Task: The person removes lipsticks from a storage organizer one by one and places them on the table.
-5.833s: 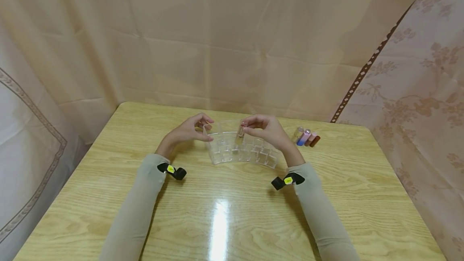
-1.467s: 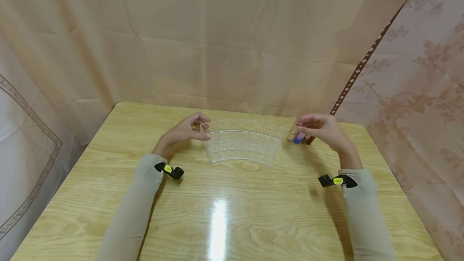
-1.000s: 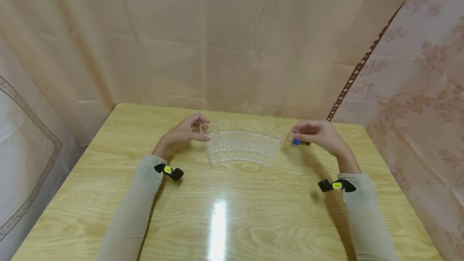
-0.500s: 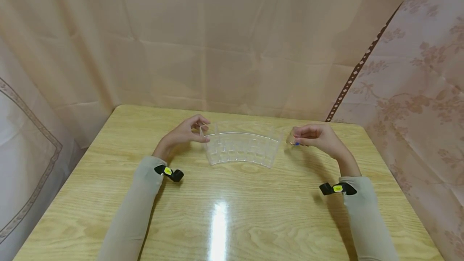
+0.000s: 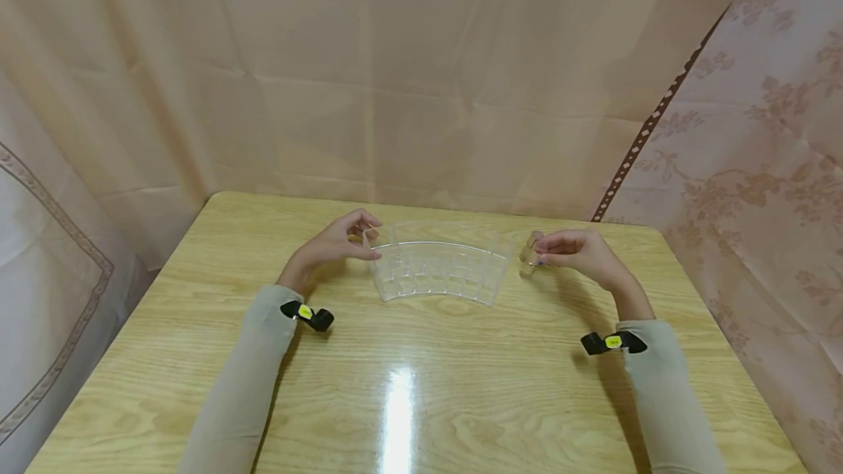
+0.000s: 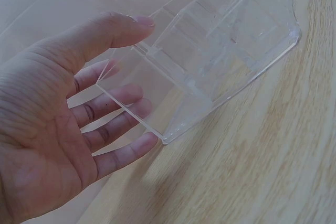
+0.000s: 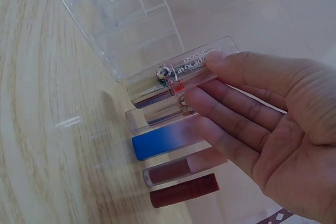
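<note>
My left hand [image 5: 336,240] grips the left end of a clear acrylic lipstick organizer [image 5: 436,243] with stepped compartments. In the left wrist view, the thumb lies over one face of its end panel [image 6: 152,85] and the fingers spread behind. Right of the organizer, my right hand [image 5: 576,251] pinches a transparent lip gloss tube [image 7: 152,85] between thumb and fingers. White lettering and a round gem mark this tube. Beside it in the right wrist view stand another clear tube [image 7: 152,118], a blue-and-pink lipstick [image 7: 157,142], a pink-brown tube [image 7: 170,171] and a dark red tube [image 7: 184,191].
All of this is on a wood-grain table [image 5: 461,386] towards its back edge. A beige curtain [image 5: 421,93] hangs behind, and a floral cloth [image 5: 777,167] hangs to the right. My right hand hides most of the row of tubes in the head view.
Several seconds ago my right hand held a tube over the organizer; since then it has moved right to the row. Over the last second it lowers slightly with the tube. The left hand stays put.
</note>
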{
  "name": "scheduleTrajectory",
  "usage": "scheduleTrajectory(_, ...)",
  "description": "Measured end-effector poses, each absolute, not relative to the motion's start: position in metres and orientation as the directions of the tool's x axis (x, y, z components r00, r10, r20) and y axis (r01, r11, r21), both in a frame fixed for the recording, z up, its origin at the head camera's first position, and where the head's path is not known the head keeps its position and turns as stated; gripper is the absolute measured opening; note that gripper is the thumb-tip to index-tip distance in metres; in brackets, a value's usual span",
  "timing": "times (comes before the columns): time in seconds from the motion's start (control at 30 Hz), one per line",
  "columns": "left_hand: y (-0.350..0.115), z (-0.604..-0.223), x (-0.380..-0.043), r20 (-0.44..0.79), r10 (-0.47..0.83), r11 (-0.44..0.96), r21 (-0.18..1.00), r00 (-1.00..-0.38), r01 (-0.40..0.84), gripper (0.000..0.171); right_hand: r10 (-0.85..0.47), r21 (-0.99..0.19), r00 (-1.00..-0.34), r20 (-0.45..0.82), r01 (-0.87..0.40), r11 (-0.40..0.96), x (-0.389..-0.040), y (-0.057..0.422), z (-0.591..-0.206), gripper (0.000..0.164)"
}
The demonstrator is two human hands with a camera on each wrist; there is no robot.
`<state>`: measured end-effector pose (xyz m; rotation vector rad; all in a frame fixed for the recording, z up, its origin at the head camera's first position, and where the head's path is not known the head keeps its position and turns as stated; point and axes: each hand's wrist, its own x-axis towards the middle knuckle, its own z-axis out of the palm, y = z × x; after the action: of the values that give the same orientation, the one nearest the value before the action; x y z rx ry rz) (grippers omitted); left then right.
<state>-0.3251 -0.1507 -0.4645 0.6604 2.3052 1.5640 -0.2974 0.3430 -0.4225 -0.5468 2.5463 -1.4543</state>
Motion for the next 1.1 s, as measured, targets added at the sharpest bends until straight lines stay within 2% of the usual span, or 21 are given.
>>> scheduleTrajectory(0.27, -0.151, -0.465, -0.325, 0.03, 0.517, 0.318, 0.921, -0.855, 0.224, 0.058, -0.389, -0.859, -0.919, 0.06, -0.246, 0.45, -0.299, 0.34, -0.427, 0.029)
scheduleTrajectory(0.6, -0.151, -0.466, -0.326, 0.012, 0.508, 0.315, 0.928, -0.861, 0.199, 0.058, -0.393, -0.861, -0.919, 0.037, -0.229, 0.453, -0.301, 0.339, -0.431, 0.032)
scheduleTrajectory(1.1, -0.151, -0.466, -0.326, 0.034, 0.514, 0.317, 0.921, -0.857, 0.227, 0.059, -0.373, -0.847, -0.928, 0.02, -0.214, 0.486, -0.302, 0.34, -0.435, 0.032)
